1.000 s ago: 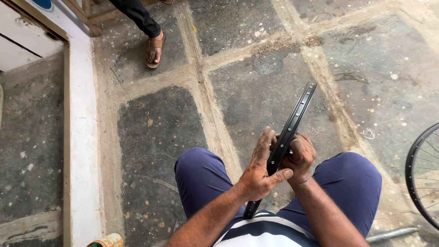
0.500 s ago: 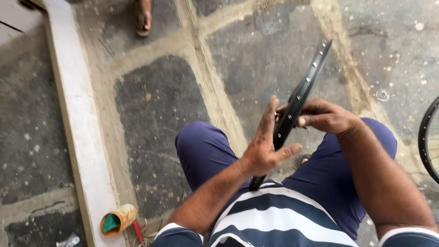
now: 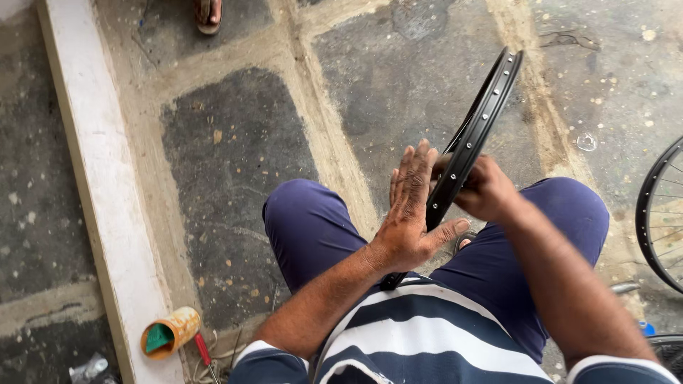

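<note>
**A:** Where does the work stand?

**B:** The bare bicycle rim (image 3: 475, 131) stands on edge between the seated person's knees, tilted up and away over the stone floor (image 3: 235, 156). It carries no spokes, hub or tyre; only its row of empty spoke holes shows, so any lacing looks not yet begun, I'd judge.

**A:** And the hands?

**B:** The right hand (image 3: 485, 188) is closed around the rim from the far side. The left hand (image 3: 411, 213) lies flat against the near side, fingers straight and spread, thumb out, gripping nothing.

**A:** Anything nearby?

**B:** A spoked wheel (image 3: 662, 213) at the right edge, an orange can (image 3: 171, 331) and a red-handled tool (image 3: 204, 352) by the white kerb (image 3: 92, 192).
</note>
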